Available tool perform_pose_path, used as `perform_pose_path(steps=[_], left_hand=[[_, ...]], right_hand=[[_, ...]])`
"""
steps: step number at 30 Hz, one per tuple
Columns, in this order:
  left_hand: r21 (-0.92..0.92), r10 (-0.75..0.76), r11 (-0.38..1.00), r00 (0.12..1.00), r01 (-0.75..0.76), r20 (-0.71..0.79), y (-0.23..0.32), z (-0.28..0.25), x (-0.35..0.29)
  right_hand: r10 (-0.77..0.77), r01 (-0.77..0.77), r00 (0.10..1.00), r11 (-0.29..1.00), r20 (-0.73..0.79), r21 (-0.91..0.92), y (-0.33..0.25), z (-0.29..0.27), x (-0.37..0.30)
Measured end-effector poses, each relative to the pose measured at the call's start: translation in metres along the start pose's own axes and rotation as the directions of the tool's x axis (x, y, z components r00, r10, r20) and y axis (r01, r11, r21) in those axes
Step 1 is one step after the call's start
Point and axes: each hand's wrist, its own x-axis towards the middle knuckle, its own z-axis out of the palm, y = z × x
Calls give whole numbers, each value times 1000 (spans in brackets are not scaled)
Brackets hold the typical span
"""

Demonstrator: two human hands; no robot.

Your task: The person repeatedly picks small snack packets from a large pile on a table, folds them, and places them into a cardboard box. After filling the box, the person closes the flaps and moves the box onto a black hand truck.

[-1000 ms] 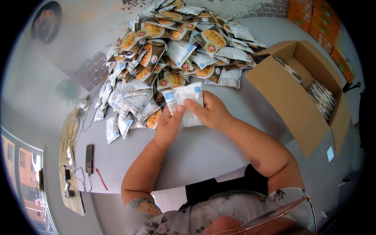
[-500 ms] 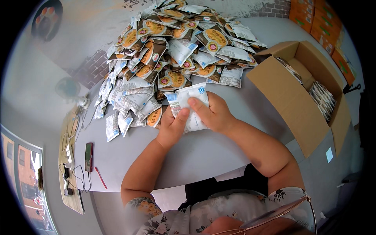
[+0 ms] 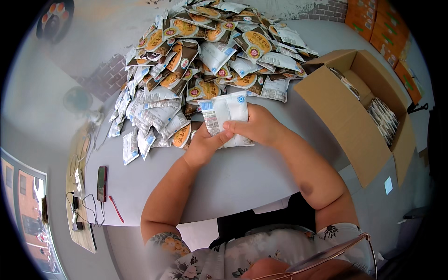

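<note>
Between both hands I hold a milk powder-style sachet (image 3: 234, 109), its white printed back facing up with a blue round mark in one corner. My left hand (image 3: 204, 143) grips its lower left edge, thumb on top. From the right, my right hand (image 3: 256, 125) clasps it, the thumb lying across the lower middle; the fingers beneath are hidden. Just beyond rises a big heap of like sachets (image 3: 217, 56), some with brown and orange fronts up, others white backs up. Several white-backed sachets (image 3: 131, 146) lie at the heap's near left foot.
An open cardboard box (image 3: 343, 119) stands at the right with sachets packed upright inside. A phone (image 3: 101, 183) with a cable and a red strip (image 3: 116, 209) lie at the grey table's (image 3: 252, 186) left. Orange cartons (image 3: 373, 23) are stacked at the far right.
My left thumb has slid down to the sachet's lower edge, and my right thumb lies flatter across it. The sachet looks flatter and sits slightly farther from me.
</note>
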Motion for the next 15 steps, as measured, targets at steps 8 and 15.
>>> perform_pose_path(steps=[8, 15], left_hand=[[279, 27, 960, 999, -31, 18, 2, 2, -4], [127, -10, 992, 1000, 13, -21, 3, -1, 1]], right_hand=[[-55, 57, 998, 986, 17, -157, -2, 5, 1], [-37, 35, 999, 997, -26, -67, -3, 5, 0]])
